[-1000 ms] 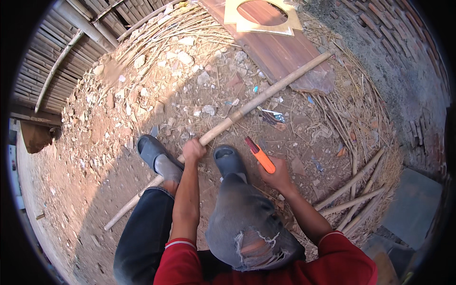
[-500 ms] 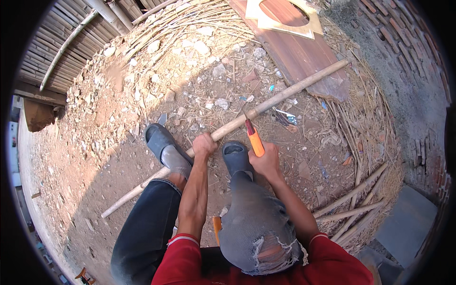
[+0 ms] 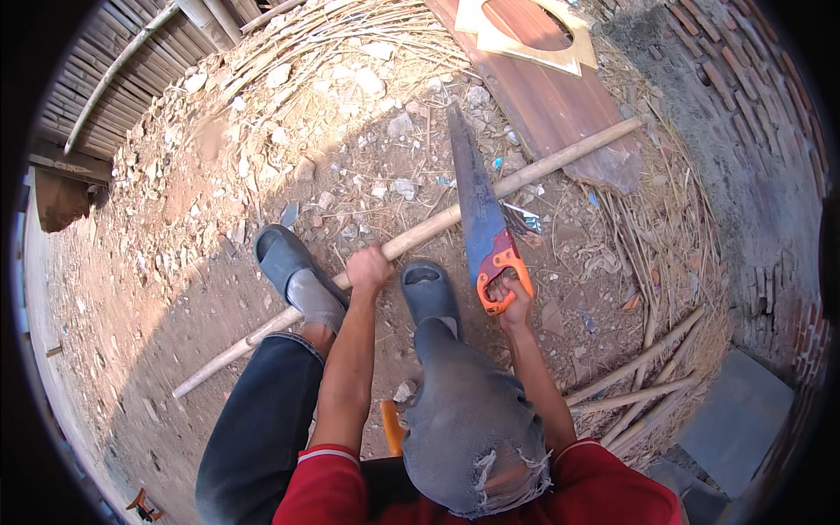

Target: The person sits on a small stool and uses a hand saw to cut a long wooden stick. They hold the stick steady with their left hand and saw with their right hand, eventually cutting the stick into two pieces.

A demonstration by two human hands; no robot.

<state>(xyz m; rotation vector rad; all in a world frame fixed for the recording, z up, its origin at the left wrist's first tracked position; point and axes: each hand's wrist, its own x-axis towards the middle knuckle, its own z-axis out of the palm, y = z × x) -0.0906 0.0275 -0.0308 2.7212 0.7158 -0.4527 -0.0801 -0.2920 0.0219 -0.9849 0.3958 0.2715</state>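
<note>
A long pale wooden pole (image 3: pixel 429 231) slants across the ground from lower left to upper right, its far part resting over a brown board. My left hand (image 3: pixel 368 267) is closed round it between my two feet. In my right hand (image 3: pixel 509 296) is a handsaw (image 3: pixel 477 188), gripped through its orange and red handle. The saw's broad side faces up, and its blade crosses the pole and points away from me. Whether the blade touches the pole I cannot tell.
The reddish-brown board (image 3: pixel 560 105) carries a pale frame (image 3: pixel 525 51) with a round cut-out. Thin poles (image 3: pixel 643 372) lie at right by a grey panel (image 3: pixel 733 420). A brick wall (image 3: pixel 761 166) rises at right, a bamboo wall (image 3: pixel 109 79) at upper left. Stones litter the ground.
The saw has turned from edge-on to broad side up, and my right hand has shifted slightly right and down. My left hand still holds the pole.
</note>
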